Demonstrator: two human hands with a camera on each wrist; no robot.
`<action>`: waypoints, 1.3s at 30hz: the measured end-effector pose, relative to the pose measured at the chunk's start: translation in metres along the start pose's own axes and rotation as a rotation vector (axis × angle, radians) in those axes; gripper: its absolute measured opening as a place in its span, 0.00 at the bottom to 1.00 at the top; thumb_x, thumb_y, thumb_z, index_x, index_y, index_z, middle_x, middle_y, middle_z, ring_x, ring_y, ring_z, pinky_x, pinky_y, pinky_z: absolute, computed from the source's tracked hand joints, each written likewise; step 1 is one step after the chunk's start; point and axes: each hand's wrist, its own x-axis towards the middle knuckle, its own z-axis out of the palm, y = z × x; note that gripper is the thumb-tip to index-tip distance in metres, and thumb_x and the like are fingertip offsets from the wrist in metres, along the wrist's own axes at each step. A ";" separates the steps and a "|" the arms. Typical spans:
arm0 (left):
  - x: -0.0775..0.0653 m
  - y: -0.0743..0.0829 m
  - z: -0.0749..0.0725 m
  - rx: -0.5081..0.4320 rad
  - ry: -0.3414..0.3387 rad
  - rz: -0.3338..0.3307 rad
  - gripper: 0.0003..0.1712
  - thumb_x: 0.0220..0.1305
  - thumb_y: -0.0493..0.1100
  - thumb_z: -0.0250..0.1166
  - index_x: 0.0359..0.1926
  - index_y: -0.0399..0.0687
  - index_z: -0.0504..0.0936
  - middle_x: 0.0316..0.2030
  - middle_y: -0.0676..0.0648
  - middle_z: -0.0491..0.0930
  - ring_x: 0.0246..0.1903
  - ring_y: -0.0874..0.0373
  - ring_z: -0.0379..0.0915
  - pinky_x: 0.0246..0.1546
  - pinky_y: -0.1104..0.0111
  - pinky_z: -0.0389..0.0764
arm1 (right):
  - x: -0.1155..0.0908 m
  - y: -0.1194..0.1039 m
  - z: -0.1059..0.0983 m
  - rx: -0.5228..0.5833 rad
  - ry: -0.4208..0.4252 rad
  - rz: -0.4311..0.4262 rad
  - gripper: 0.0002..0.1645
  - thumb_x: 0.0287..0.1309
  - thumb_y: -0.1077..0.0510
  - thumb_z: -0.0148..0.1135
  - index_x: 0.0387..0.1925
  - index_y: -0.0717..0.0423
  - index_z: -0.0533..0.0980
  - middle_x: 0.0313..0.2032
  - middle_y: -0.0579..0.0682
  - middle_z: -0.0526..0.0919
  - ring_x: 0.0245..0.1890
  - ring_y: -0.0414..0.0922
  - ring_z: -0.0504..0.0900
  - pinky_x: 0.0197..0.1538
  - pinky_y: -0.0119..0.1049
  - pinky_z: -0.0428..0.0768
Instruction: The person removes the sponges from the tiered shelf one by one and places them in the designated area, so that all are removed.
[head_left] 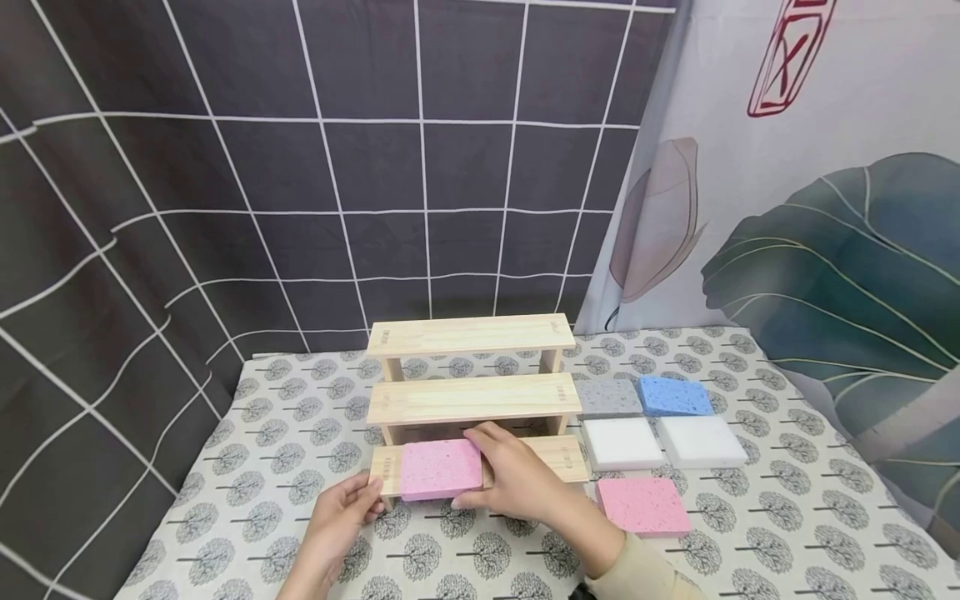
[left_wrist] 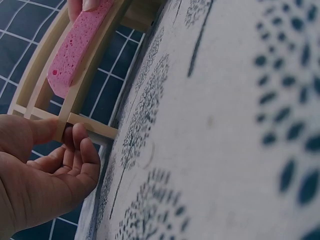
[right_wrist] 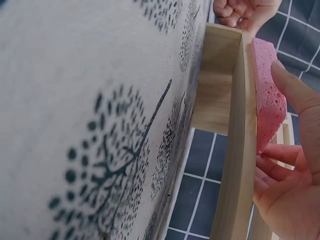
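Note:
A pink sponge (head_left: 441,469) lies flat on the lowest step of a three-tier wooden rack (head_left: 472,398), toward its left end. My right hand (head_left: 517,475) holds the sponge by its right side, thumb at the front and fingers behind, as the right wrist view shows. My left hand (head_left: 339,521) pinches the left end of that bottom step between thumb and fingers. In the left wrist view the left thumb (left_wrist: 42,129) lies on the board's end, with the fingers curled beneath it.
Right of the rack lie a grey sponge (head_left: 609,397), a blue sponge (head_left: 675,397), two white sponges (head_left: 622,444) and another pink sponge (head_left: 643,506). They rest on a tree-patterned tablecloth (head_left: 255,500). A dark gridded curtain (head_left: 360,167) hangs behind the rack.

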 end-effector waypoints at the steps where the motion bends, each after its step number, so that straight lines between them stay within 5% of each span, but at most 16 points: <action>1: 0.000 0.000 0.000 0.001 0.000 0.000 0.29 0.75 0.38 0.58 0.65 0.17 0.64 0.40 0.42 0.81 0.37 0.56 0.77 0.37 0.73 0.82 | 0.000 0.000 0.001 -0.007 -0.001 0.000 0.59 0.41 0.37 0.82 0.67 0.68 0.69 0.57 0.51 0.77 0.56 0.48 0.79 0.64 0.45 0.77; 14: 0.000 -0.001 0.001 -0.007 0.000 -0.002 0.29 0.75 0.38 0.58 0.65 0.17 0.64 0.39 0.42 0.81 0.37 0.56 0.77 0.37 0.73 0.83 | 0.001 0.001 0.001 0.008 0.015 -0.011 0.47 0.38 0.39 0.84 0.56 0.61 0.77 0.53 0.45 0.78 0.51 0.43 0.79 0.60 0.40 0.79; 28: 0.000 -0.002 0.001 -0.003 0.007 0.010 0.28 0.75 0.38 0.58 0.65 0.17 0.65 0.39 0.42 0.81 0.37 0.56 0.77 0.37 0.73 0.83 | -0.004 0.001 -0.011 0.144 0.030 -0.018 0.49 0.40 0.40 0.83 0.60 0.60 0.76 0.49 0.44 0.82 0.49 0.40 0.79 0.57 0.39 0.81; 39: 0.000 0.000 0.001 -0.004 0.004 0.016 0.28 0.75 0.37 0.58 0.64 0.17 0.65 0.39 0.42 0.81 0.37 0.56 0.77 0.36 0.73 0.83 | -0.013 -0.001 -0.025 0.140 0.058 0.020 0.49 0.39 0.40 0.83 0.61 0.59 0.76 0.52 0.45 0.81 0.55 0.46 0.78 0.62 0.51 0.78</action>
